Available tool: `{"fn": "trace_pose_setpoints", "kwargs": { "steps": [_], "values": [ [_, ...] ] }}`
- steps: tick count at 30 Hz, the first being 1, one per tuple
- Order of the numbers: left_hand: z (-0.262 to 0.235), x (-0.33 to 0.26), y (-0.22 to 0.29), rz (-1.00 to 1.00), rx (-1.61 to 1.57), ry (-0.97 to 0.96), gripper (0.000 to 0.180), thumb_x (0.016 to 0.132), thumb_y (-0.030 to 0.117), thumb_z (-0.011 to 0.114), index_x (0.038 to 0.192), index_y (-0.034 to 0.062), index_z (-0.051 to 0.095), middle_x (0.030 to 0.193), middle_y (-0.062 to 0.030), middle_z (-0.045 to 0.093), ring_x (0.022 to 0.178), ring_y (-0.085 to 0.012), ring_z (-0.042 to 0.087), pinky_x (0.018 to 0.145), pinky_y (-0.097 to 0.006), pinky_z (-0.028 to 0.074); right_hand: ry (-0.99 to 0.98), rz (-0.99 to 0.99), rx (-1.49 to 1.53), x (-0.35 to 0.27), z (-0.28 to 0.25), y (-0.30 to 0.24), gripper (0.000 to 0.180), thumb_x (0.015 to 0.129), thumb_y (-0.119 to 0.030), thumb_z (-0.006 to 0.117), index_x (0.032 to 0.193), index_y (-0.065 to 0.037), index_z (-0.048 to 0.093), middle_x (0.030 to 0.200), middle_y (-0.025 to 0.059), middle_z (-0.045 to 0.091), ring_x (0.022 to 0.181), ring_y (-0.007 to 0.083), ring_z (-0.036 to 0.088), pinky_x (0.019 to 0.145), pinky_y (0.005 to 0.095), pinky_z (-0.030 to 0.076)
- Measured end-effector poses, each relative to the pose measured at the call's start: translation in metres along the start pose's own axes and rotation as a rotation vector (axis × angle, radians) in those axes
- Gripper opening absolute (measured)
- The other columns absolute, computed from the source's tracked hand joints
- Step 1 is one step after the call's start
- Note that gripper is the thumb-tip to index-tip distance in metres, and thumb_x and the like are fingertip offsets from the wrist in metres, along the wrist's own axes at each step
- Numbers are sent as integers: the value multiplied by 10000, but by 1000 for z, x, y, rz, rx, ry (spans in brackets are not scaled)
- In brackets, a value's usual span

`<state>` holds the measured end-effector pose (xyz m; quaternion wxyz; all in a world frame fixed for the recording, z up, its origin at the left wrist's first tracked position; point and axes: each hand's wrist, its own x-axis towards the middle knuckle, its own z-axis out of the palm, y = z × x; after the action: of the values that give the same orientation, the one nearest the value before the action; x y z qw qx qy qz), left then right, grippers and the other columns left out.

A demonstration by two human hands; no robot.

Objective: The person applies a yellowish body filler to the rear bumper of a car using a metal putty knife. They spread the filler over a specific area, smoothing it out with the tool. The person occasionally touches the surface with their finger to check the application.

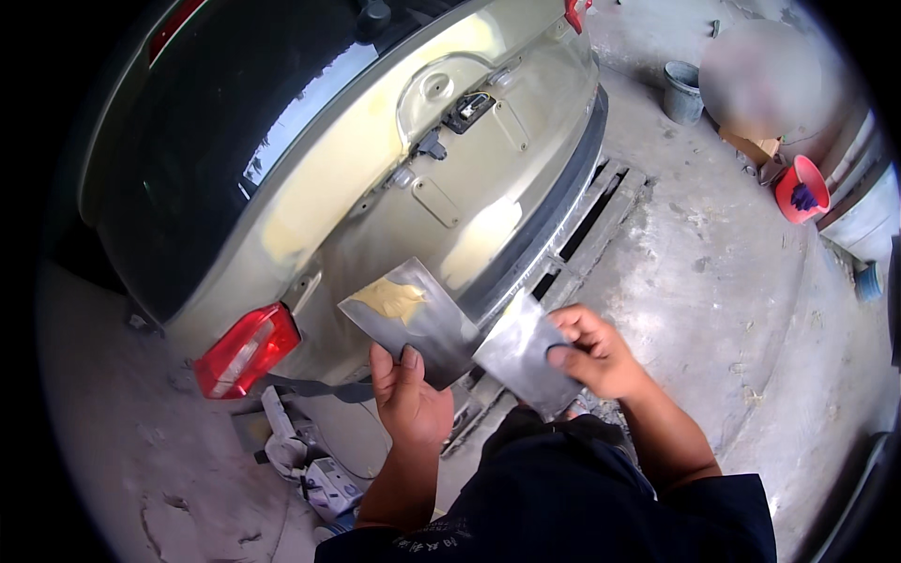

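My left hand (409, 399) grips the lower edge of a flat grey metal plate (436, 333), thumb on top. A smear of yellow filler paste (392, 298) lies on the plate's far left corner. Pinched between the thumb and fingers of my right hand (601, 355) is a thin metal spreader (524, 352), with a little yellow along its far edge. The spreader is close beside the plate's right side; whether they touch, I cannot tell. Beyond both stands the beige tailgate (375, 202) of a car, with pale yellow filler patches (483, 244) on its panel.
A red tail light (247, 352) is at the car's near left corner. Below the dark bumper edge runs a slatted floor grate (601, 216). On the concrete at right stand a grey bucket (683, 94) and a red bucket (801, 190). Boxes and tools (324, 483) lie at lower left.
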<state>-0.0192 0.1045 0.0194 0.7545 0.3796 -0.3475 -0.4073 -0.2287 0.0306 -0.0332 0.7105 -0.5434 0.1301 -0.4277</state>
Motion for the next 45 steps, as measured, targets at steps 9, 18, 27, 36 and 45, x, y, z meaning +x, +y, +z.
{"fn": "trace_pose_setpoints", "kwargs": {
  "steps": [9, 18, 27, 36, 45],
  "values": [
    [-2, -12, -6, -21, 314, -389, 400, 940, 53, 440, 1330, -29, 402, 1287, -108, 489, 1119, -190, 481, 970, -279, 340, 60, 96, -66, 9, 16, -8, 295, 889, 25, 537, 1171, 9, 450, 1001, 68, 603, 924, 83, 546, 803, 226, 423],
    [-48, 16, -7, -200, 866, -616, 235, 909, 60, 510, 1114, -50, 542, 1022, -131, 616, 905, -212, 597, 814, -295, 451, -50, -192, -266, 35, -6, -24, 341, 819, 61, 572, 1149, -21, 571, 1034, 106, 631, 981, 194, 594, 858, 298, 459],
    [-85, 37, -20, -515, 166, -407, 310, 901, 68, 544, 1183, -53, 499, 1062, -114, 616, 962, -127, 569, 874, -272, 432, -372, -25, -593, 74, 9, -19, 529, 630, 94, 576, 1120, -89, 655, 1252, 146, 524, 1117, 321, 529, 939, 385, 430],
    [-81, 38, -26, -419, 115, -193, 336, 907, 73, 535, 1209, -60, 476, 1039, -96, 621, 889, -90, 554, 834, -237, 410, 14, -54, -1112, 72, -2, 8, 363, 761, -74, 684, 1119, -48, 628, 1192, 159, 532, 1144, 316, 502, 928, 391, 435],
    [-88, 38, -50, -476, -18, -40, 342, 885, 37, 522, 1213, -41, 463, 1131, -112, 572, 1001, -139, 535, 909, -294, 399, 580, 290, 164, 46, -1, 66, 455, 900, -220, 565, 1276, 5, 442, 1205, 185, 527, 1099, 282, 542, 922, 401, 455]
  ]
}}
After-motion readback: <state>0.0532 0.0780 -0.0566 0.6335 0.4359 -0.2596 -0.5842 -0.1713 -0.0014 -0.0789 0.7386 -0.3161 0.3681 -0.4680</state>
